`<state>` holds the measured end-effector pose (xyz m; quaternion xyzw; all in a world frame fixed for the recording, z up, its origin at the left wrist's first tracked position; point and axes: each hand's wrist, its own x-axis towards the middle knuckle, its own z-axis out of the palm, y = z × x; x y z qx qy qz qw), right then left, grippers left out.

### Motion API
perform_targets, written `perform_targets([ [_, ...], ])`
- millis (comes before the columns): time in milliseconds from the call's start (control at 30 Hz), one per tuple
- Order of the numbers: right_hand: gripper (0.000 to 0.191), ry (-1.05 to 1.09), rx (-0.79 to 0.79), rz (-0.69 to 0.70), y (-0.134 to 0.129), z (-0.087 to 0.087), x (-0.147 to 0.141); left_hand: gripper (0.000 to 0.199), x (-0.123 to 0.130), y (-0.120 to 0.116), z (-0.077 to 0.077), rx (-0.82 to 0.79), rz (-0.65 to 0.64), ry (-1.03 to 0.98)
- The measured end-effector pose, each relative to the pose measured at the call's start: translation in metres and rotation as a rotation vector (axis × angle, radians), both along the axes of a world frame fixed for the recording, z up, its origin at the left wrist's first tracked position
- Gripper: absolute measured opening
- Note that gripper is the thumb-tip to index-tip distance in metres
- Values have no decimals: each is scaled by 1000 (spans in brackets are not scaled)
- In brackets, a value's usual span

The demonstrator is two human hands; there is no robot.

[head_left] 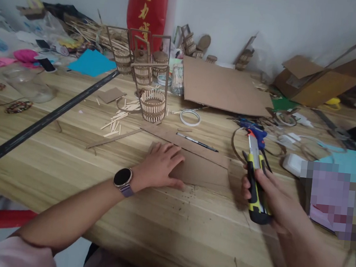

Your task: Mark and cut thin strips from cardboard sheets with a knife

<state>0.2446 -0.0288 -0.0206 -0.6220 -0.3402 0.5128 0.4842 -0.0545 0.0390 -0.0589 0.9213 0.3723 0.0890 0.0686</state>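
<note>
Pressing palm-down with fingers spread, the left hand (pixel 164 165) lies over the near-left part of a flat brown cardboard piece (pixel 207 172), gripping nothing; the spread seems meant to keep the sheet from sliding on the wooden table (pixel 155 236). A round-faced smartwatch (pixel 122 177) sits on that wrist. To the right of this hand, and apart from the cardboard, the right hand (pixel 269 192) is wrapped around a yellow-and-black utility knife (pixel 255 199), its silver metal end tilted up and away from the body, presumably so the edge stays clear of the other hand. How far the blade is out cannot be told. Just beyond the left fingers runs a long cardboard strip (pixel 189 145), with a slim pen (pixel 197 142) lying along it, probably left within easy reach for marking. Small dark crumbs (pixel 184 201) dot the wood on the near side of the left hand. Farther off, past its fingertips, stands a miniature slatted bucket (pixel 153 111) with a tall looped handle, upright beside scattered short wooden sticks (pixel 116 123), perhaps kept there as material. Beyond the right hand, partly behind the knife, rests a blue hot-glue gun (pixel 261 137), seemingly parked aside.
</note>
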Motion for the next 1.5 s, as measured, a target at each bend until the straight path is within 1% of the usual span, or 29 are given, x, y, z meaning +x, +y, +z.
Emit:
perform_targets([
  [100,59,87,-34,-1,5,2,-10,88,-2,-1,-2,21,28,4],
  [167,58,122,-32,39,6,2,-12,91,-2,-2,-3,22,50,17],
  [233,54,175,5,88,4,2,-13,93,-1,-3,-4,14,62,26],
  [333,39,233,53,166,-2,2,-13,94,-2,-3,-6,1,54,29],
  [400,33,208,50,217,-7,0,-13,94,-2,-2,-6,0,42,24],
  [433,33,181,43,246,-9,0,-13,94,-3,-1,-6,3,36,19],
  [533,38,132,18,320,-14,-1,-15,93,-3,0,-6,15,21,-11],
  [767,45,246,-92,390,-24,7,-25,91,-5,5,-3,39,-6,-49],
  [900,47,284,-96,494,-24,0,-27,88,-8,7,-2,54,-26,-45],
  [1000,53,270,-98,549,-23,-6,-27,86,-11,10,-1,66,-36,-31],
  [1067,57,257,-118,544,-23,-8,-28,85,-13,11,-1,60,-44,-22],
  [1167,61,297,-131,505,-22,-10,-30,85,-14,11,-1,35,-53,-17],
  [1300,62,354,-150,484,-18,-15,-31,86,-14,10,-2,15,-57,-26],
  [1400,54,278,-176,480,-12,-11,-30,87,-14,9,0,8,-70,-25],
  [1467,47,136,-157,489,-5,-2,-30,86,-14,9,1,10,-81,-13],
  [1500,46,41,-131,522,-1,4,-30,85,-14,10,2,12,-88,-5],
])
